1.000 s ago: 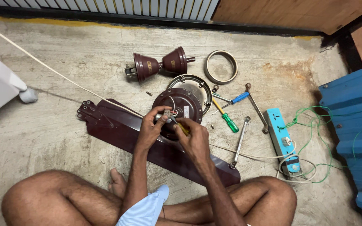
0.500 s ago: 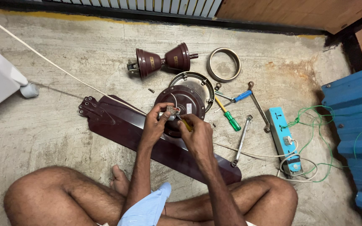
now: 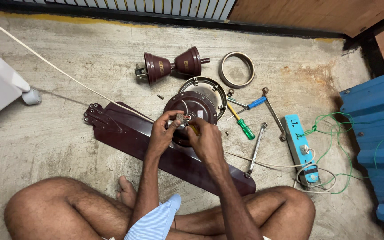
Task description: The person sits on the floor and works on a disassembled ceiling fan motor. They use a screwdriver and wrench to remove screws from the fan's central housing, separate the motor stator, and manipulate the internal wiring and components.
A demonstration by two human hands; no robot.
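We are pinching a small wired part point(image 3: 181, 120) between left hand point(image 3: 162, 133) and right hand point(image 3: 206, 138), both together over the maroon fan motor point(image 3: 196, 104) (blue socket strip point(image 3: 299, 146) lying well right).

Bare concrete floor point(image 3: 58, 146) left of the fan blades point(image 3: 125, 129) is open, wide room to pass. Right of the motor housing point(image 3: 192, 109) it's crowded: screwdrivers point(image 3: 245, 126), spanner point(image 3: 255, 151), power strip point(image 3: 299, 146) with green wire point(image 3: 334, 133) (loops sprawl loosely). Behind, canopy cups point(image 3: 170, 66) and metal ring point(image 3: 236, 69) block the far side.
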